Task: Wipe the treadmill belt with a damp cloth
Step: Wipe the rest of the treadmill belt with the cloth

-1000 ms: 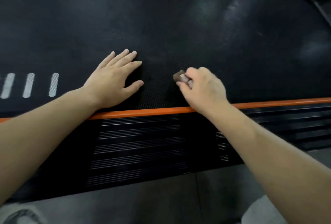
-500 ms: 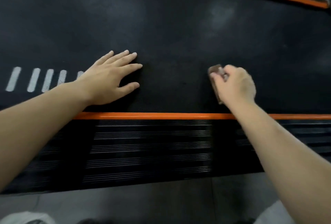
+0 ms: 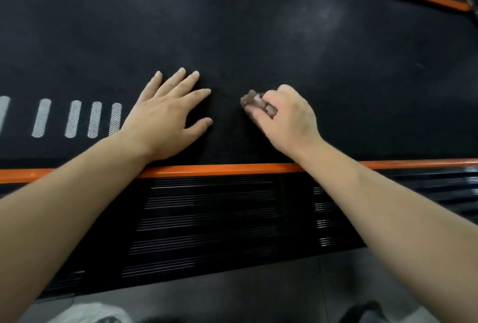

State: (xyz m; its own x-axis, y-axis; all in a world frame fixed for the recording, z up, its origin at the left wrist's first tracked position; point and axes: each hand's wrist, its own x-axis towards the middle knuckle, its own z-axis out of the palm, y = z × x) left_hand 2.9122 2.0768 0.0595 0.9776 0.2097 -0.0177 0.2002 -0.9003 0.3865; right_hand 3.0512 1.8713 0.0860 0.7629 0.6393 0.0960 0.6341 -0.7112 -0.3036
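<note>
I see the left hand [image 3: 165, 118] flat on the treadmill belt [image 3: 258, 38], grip open, fingers spread. Right hand [image 3: 287, 118] grip closed on a small brown cloth [image 3: 254, 102], pressed to the belt near its orange near edge [image 3: 219, 169].

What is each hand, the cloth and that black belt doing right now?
Left hand: open, flat, fingers spread, pressed on the belt.
Right hand: closed in a grip on the cloth.
Cloth: bunched small, brownish, touching the belt.
Treadmill belt: dark, with faint pale smears at upper right.
</note>
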